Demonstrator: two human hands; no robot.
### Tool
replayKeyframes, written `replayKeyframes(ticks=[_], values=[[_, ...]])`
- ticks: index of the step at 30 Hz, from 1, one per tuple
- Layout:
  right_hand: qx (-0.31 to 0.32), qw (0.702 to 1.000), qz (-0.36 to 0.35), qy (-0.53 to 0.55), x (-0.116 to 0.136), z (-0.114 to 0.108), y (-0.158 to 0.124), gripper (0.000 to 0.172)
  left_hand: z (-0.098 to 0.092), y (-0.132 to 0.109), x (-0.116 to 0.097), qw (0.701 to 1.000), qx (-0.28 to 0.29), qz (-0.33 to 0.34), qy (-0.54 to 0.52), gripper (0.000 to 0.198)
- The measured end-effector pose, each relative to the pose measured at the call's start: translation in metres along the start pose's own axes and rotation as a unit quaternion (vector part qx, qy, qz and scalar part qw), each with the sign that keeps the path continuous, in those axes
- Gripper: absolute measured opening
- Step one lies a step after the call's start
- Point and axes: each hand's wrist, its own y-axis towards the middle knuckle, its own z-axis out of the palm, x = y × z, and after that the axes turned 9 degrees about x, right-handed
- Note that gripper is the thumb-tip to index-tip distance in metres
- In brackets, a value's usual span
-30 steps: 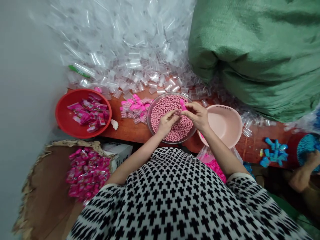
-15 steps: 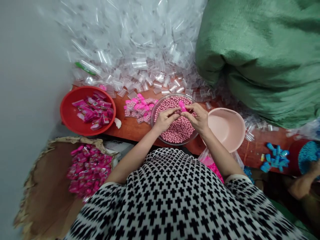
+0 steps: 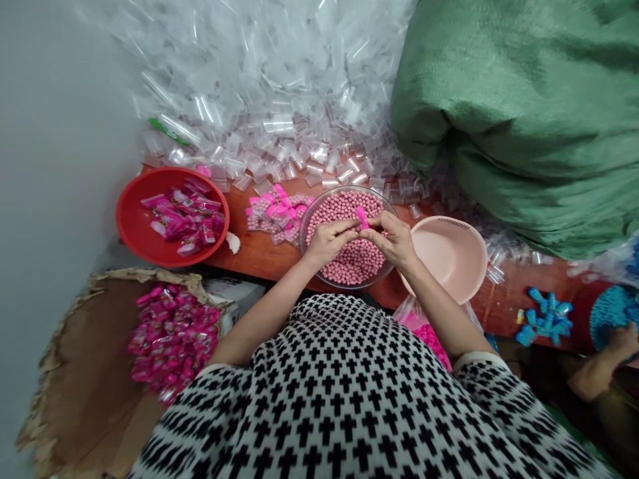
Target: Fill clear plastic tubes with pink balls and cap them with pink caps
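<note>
Above a clear bowl (image 3: 305, 249) of pink beads (image 3: 357, 263), my two hands meet at the fingertips. My right hand (image 3: 397, 239) is closed, pinching a bright pink plastic cap (image 3: 362, 216) that stands up between thumb and fingers. From the other side, my left hand (image 3: 327, 243) comes in with its fingers pressed together. Whatever lies between the left fingertips is hidden or too small to make out. Just left of the bowl lies a pile of clear tubes with pink caps (image 3: 279, 211), filled with pink beads.
A red basin (image 3: 122, 229) holds pink packets; a torn carton (image 3: 70, 372) below holds more. Clear plastic tubes (image 3: 279, 126) heap along the back beside a green sack (image 3: 499, 120). A pale pink basin (image 3: 449, 259) stands right. Another person's hand (image 3: 622, 342) is at blue beads (image 3: 606, 316).
The pink cap has tipped more upright and sits slightly lower between my fingers. My right hand has shifted a little left, toward my left hand. The co-worker's hand has moved slightly.
</note>
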Motion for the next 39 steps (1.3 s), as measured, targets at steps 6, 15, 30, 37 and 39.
replayKeyframes(ticks=[6,15,30,37,39], values=[[0.016,0.996,0.038,0.079,-0.009,0.001,0.001,0.031,-0.006,0.004,-0.011,0.989,0.044,0.042,0.131,0.021],[0.129,0.965,0.199,0.115,0.010,-0.009,0.019,0.047,-0.006,-0.004,-0.004,0.956,0.035,0.045,0.289,0.023],[0.131,0.712,0.413,0.552,0.019,0.016,0.017,0.023,-0.004,-0.026,0.006,0.961,-0.090,0.099,0.242,0.024],[0.136,0.697,0.367,0.601,0.010,0.042,0.022,0.020,-0.017,-0.039,0.012,0.971,-0.119,0.045,0.202,0.025],[0.146,0.680,0.362,0.620,0.012,0.051,0.026,0.020,-0.024,-0.044,0.013,0.973,-0.125,0.040,0.192,0.025]])
